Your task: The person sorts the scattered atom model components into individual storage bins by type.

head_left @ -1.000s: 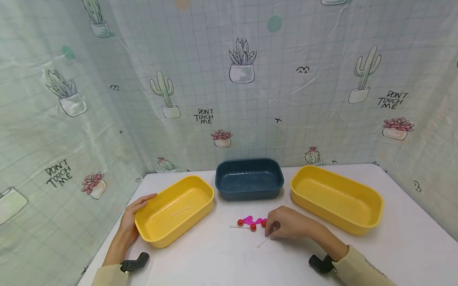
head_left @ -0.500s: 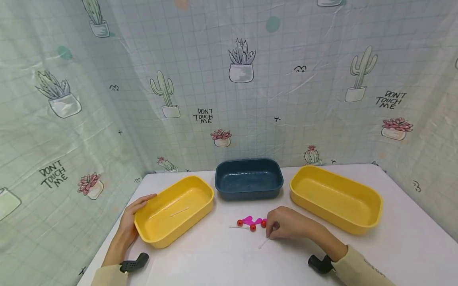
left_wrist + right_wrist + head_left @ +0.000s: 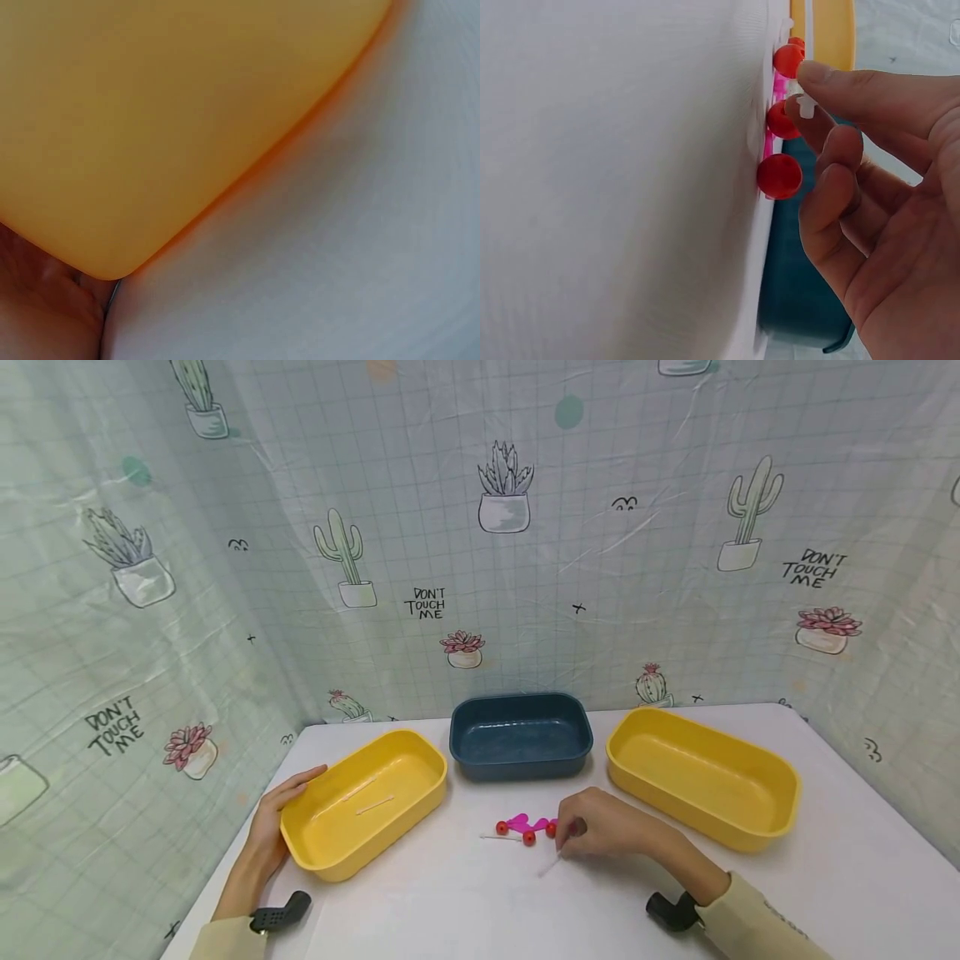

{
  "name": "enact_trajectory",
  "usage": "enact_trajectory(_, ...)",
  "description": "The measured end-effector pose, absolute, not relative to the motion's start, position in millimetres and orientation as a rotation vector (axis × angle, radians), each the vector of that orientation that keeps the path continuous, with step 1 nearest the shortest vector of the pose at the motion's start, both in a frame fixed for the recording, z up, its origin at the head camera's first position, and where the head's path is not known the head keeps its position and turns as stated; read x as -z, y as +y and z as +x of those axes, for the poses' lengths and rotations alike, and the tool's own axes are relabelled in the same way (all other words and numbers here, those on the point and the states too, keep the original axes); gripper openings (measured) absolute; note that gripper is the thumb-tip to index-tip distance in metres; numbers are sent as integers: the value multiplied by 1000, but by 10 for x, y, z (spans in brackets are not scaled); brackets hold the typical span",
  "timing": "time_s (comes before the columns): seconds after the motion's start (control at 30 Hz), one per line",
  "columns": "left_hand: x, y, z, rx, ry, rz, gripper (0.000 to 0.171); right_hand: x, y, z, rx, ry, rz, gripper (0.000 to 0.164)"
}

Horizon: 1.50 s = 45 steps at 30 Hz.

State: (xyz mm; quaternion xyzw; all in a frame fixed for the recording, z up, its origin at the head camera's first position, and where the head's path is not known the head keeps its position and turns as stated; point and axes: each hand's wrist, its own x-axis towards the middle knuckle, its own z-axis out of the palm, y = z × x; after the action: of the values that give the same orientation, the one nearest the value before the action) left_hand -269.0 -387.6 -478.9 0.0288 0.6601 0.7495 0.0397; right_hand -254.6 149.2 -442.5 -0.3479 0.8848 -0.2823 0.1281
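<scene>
White stick (image 3: 550,866) is pinched btwn thumb & index finger of R hand (image 3: 602,822), its free end slanted down & to the L above the table (image 3: 450,910); whether the tabletop is touched by that tip can't be told. In the R-wrist view a pale end is seen btwn those fingertips, w/ the other fingers loosely bent. L hand (image 3: 268,820) is laid along the outer L side of the L yellow tub (image 3: 397,824), fingers fairly straight, nothing clenched; its thumb is hidden. Two sticks (image 3: 375,805) are contained in that tub, lying apart on its floor. Another stick (image 3: 498,837) is seen on the table, just beside 3 red balls (image 3: 529,838); pink bits (image 3: 517,822) are set right behind & btwn them, close to R hand. Blue tub (image 3: 521,771) is placed at back ctr., btwn L yellow tub & R yellow tub (image 3: 701,817), the latter angled. Black gadgets (image 3: 279,917) are strapped at both wrists; beige sleeves (image 3: 232,939) are worn. All is backed by a curtain (image 3: 420,468) printed w/ potted cacti.
</scene>
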Motion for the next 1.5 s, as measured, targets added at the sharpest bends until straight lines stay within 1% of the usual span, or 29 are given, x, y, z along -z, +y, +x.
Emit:
enact_trajectory(0.1, 4786, -3876, -2683, -2292, 2033, 89, 48, 4421, 1494, -2553, 829, 2571, -1021, 3)
enact_trajectory(0.2, 4778, -3870, -2681, -2280, 2042, 79, 48, 4410, 1499, -2557, 843, 2563, -1016, 1)
enact_trajectory(0.3, 4764, -3858, -2684, -2275, 2048, 66, 49, 4388, 1500, -2562, 871, 2545, -1005, 4)
enact_trajectory(0.6, 4733, -3827, -2675, -2257, 2076, 4, 49, 4301, 1502, -2595, 888, 2551, -989, 6)
enact_trajectory(1.0, 4754, -3836, -2688, -2283, 2047, 31, 49, 4167, 1441, -2653, 948, 2547, -1108, 5)
enact_trajectory(1.3, 4761, -3834, -2685, -2273, 2060, 9, 50, 4000, 1274, -2704, 989, 2517, -1235, 10)
enact_trajectory(1.5, 4757, -3839, -2699, -2265, 2072, 10, 49, 3918, 1152, -2771, 983, 2551, -1268, 9)
